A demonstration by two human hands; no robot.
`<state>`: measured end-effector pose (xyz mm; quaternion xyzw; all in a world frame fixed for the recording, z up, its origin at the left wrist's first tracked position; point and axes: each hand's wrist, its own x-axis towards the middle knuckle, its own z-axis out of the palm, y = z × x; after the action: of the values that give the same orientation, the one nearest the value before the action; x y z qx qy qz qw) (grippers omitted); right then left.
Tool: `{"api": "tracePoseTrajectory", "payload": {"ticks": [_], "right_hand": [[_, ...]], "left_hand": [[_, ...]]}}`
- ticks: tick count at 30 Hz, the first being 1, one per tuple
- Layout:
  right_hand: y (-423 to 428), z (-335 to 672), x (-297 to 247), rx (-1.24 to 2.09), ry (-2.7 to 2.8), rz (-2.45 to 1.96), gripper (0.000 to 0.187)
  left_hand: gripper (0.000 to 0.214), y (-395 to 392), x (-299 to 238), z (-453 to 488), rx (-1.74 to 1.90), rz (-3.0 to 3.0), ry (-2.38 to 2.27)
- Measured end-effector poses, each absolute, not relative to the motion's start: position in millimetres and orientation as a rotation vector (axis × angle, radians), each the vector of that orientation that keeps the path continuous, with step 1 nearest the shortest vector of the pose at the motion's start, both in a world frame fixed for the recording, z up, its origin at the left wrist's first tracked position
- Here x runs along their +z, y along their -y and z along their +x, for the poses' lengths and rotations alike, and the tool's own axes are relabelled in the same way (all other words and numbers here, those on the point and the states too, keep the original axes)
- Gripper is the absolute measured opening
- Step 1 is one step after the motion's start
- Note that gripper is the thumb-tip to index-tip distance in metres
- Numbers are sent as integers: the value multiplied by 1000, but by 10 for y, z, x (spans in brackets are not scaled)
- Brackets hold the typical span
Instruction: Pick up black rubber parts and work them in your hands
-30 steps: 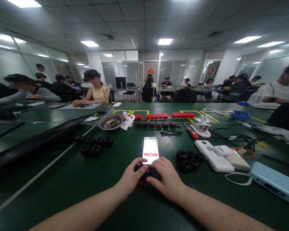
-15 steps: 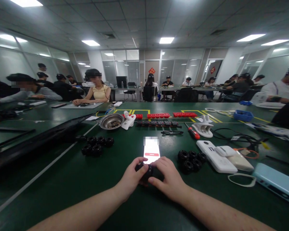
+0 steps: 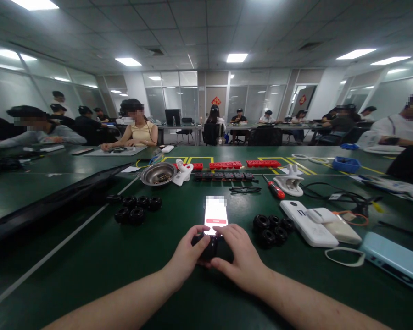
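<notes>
at lower center, the left hand's (image 3: 190, 245) fingers grip a black part (image 3: 211, 249) below a lit phone (image 3: 216, 214); whether the right hand's (image 3: 243, 256) grip it, i cannot tell.

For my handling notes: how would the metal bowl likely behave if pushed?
The metal bowl would probably stay stiff, given its shiny wall. Its wide, shallow shape suggests little tipping. The small pieces inside look loose and might slide.

Ceiling lights (image 3: 237, 57) — lit; glass partitions (image 3: 254, 94) — rear; black chairs (image 3: 265, 136); green tabletop (image 3: 182, 215)
</notes>
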<state>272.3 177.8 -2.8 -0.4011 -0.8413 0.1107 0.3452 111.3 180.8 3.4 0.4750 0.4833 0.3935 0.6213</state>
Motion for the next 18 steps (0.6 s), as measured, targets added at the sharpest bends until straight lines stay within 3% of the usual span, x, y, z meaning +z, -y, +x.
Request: {"api": "tracePoseTrajectory", "payload": {"ticks": [4,14,18], "right_hand": [[-1798,2719,-41,273,2244,-1042,28],[-1752,2717,-7,271,2253,-1003,49],[-1787,2729,-25,308,2252,-1051,32]], "left_hand": [[43,-1824,20,1112,873,1120,-1112],[36,-1828,-8,1112,920,1098,-1074],[36,-1803,50,1118,900,1109,-1135]]}}
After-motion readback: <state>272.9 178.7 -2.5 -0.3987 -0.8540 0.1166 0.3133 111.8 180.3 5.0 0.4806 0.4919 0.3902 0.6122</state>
